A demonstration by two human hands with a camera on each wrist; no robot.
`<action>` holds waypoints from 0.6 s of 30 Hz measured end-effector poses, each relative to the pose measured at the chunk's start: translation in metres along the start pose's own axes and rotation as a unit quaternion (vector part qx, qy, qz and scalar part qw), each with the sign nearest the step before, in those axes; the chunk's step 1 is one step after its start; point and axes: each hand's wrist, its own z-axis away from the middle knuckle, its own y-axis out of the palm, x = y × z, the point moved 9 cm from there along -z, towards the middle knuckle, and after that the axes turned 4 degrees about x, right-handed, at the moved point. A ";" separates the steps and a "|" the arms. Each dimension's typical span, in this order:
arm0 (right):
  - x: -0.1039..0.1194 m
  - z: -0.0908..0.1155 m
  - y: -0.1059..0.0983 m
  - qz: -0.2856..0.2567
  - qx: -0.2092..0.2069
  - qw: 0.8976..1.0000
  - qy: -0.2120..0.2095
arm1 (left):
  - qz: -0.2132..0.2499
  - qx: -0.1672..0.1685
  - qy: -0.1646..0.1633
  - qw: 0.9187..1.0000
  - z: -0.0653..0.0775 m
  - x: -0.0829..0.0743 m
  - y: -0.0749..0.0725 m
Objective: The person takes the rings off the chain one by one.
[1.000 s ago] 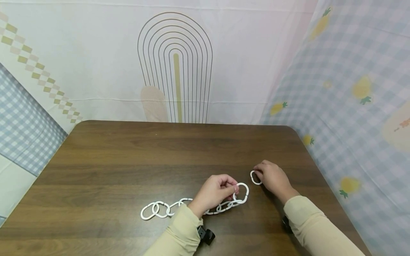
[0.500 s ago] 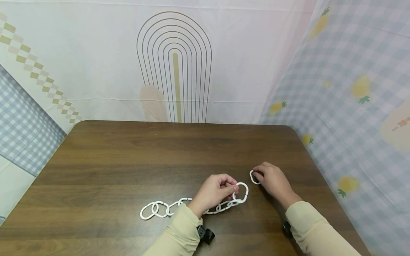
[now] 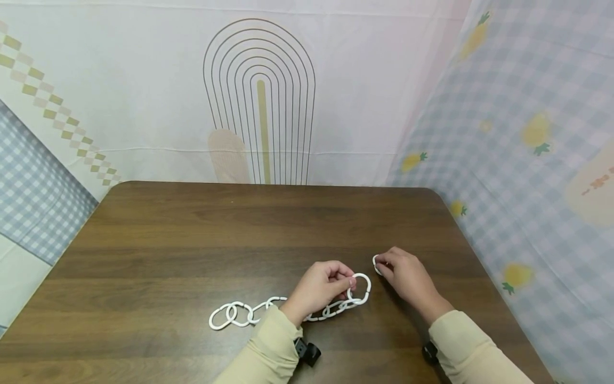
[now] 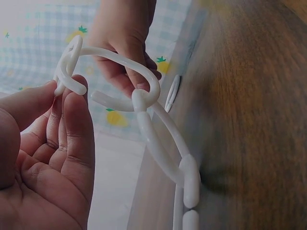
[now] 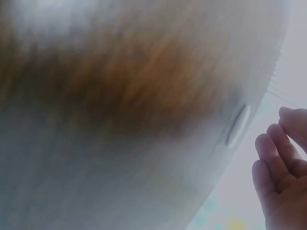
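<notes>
Near the middle of the table, my left hand (image 3: 318, 288) pinches the end of a chain of white oval plastic links (image 3: 231, 314) between thumb and fingertips. The end link (image 3: 368, 288) stands up off the tabletop; small gaps in the links show in the left wrist view. Behind the left wrist the chain's middle is hidden, and its far end lies to the left. My right hand (image 3: 408, 274) hovers over a loose white link (image 3: 376, 265), which it partly covers. In the right wrist view that link (image 5: 238, 126) lies on the table, apart from the loosely bent fingers (image 5: 271, 153).
The brown wooden table (image 3: 168, 229) has rounded far corners. White patterned cloth (image 3: 360, 96) hangs behind it, and checked cloth (image 3: 503, 160) with pineapples hangs along the right side. A black wrist camera (image 3: 308, 352) sits on my left wrist.
My right hand has shifted slightly left and nearer, covering more of the loose link. The left hand and the chain stay put.
</notes>
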 end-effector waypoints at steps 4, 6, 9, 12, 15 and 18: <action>0.006 0.002 -0.002 -0.002 -0.003 1.000 -0.010 | 0.000 -0.003 0.002 1.000 0.001 -0.002 0.000; 0.008 0.003 -0.003 0.000 -0.006 1.000 -0.013 | -0.001 -0.004 0.003 1.000 0.001 -0.003 0.000; 0.009 0.004 -0.003 0.002 -0.012 1.000 -0.017 | -0.001 -0.005 0.005 1.000 0.001 -0.004 0.000; 0.010 0.005 -0.004 0.002 -0.018 1.000 -0.021 | -0.002 -0.006 0.005 1.000 0.000 -0.006 0.000; 0.011 0.007 -0.004 0.000 -0.021 0.999 -0.025 | -0.004 -0.006 0.003 1.000 0.000 -0.005 0.000; 0.012 0.009 -0.004 -0.002 -0.025 0.999 -0.029 | -0.003 -0.007 0.002 1.000 0.000 -0.005 0.000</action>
